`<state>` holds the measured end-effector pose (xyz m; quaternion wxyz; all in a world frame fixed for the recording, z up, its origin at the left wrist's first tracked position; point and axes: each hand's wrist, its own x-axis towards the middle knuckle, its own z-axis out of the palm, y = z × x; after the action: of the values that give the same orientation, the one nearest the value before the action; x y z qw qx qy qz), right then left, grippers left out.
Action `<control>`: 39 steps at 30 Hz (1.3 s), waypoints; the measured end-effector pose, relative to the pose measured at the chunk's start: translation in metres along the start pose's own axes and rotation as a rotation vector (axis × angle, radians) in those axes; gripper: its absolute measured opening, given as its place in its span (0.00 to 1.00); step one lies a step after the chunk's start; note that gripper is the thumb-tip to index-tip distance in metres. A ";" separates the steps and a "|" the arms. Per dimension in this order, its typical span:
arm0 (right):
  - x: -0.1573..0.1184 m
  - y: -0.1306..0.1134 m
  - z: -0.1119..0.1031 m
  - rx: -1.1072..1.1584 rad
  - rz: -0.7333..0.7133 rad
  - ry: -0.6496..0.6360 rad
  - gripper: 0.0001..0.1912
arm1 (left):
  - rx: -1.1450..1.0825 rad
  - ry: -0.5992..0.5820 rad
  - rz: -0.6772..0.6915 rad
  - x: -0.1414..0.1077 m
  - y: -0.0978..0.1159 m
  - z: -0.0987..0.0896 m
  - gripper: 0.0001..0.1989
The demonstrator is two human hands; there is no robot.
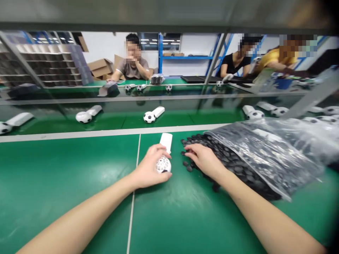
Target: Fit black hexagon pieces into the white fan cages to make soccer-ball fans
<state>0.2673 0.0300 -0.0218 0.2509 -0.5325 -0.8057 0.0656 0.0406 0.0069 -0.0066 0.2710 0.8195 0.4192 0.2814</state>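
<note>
Left hand [148, 167] clamped on white lattice ball [163, 165]; right hand [202, 159] open, resting on black discs [227, 158] beside plastic zip bag [265, 155].

Zip bag [267, 155] right on bench mat [66, 169], black discs [227, 158] beside it.

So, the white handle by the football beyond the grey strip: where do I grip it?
Pinch its free far end across the narrow width, coming from above on the near side: the white handle lies flat and slanted, with its other end beside the football.
</note>
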 end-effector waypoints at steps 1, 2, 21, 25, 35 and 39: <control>0.000 -0.001 -0.001 0.014 -0.015 -0.007 0.09 | 0.029 0.016 -0.061 0.000 0.002 0.000 0.21; 0.000 -0.003 -0.002 0.015 -0.032 -0.008 0.09 | 0.049 0.022 -0.122 -0.001 0.004 -0.001 0.21; -0.008 -0.044 0.005 0.466 -0.381 -0.040 0.05 | -0.027 -0.203 -0.110 0.001 0.012 -0.018 0.20; -0.003 -0.043 0.009 0.504 -0.407 0.005 0.04 | -0.018 -0.159 -0.112 0.001 0.013 -0.015 0.18; 0.005 -0.041 0.010 0.533 -0.460 -0.052 0.02 | -0.024 -0.116 -0.123 0.002 0.009 -0.006 0.15; 0.007 -0.041 0.009 0.511 -0.380 -0.087 0.04 | -0.019 -0.102 -0.125 0.002 0.008 -0.006 0.13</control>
<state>0.2265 0.0203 -0.0121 0.3497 -0.2888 -0.8582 0.2404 0.0419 0.0058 0.0033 0.3168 0.8024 0.4527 0.2256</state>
